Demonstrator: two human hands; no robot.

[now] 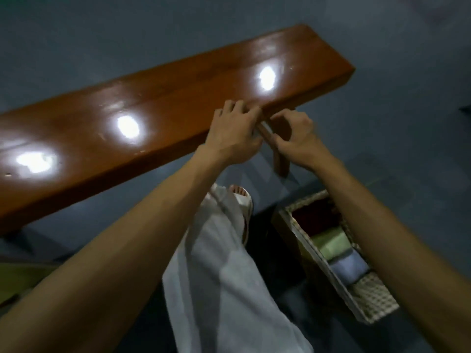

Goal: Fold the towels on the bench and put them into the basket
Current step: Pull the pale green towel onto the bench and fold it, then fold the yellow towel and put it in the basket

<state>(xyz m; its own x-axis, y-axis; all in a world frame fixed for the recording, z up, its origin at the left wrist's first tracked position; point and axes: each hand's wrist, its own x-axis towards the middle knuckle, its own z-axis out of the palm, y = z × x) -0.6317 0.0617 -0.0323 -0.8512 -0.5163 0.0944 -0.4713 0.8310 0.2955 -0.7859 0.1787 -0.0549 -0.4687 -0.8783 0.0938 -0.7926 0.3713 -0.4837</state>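
Two grips meet at the near edge of the table (153, 105).
Our left grip (233, 133) and right grip (293, 137) each pinch the top of one blurred grey towel (254, 169) hanging past that edge. The basket (367, 299) under our right arm holds three folded ones: red towel (313, 215), green towel (331, 244), blue towel (349, 264). Open floor (395, 110) lies beyond.

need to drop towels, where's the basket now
Head view, lower right: the basket sits on the floor below the right hand, near the bench end.
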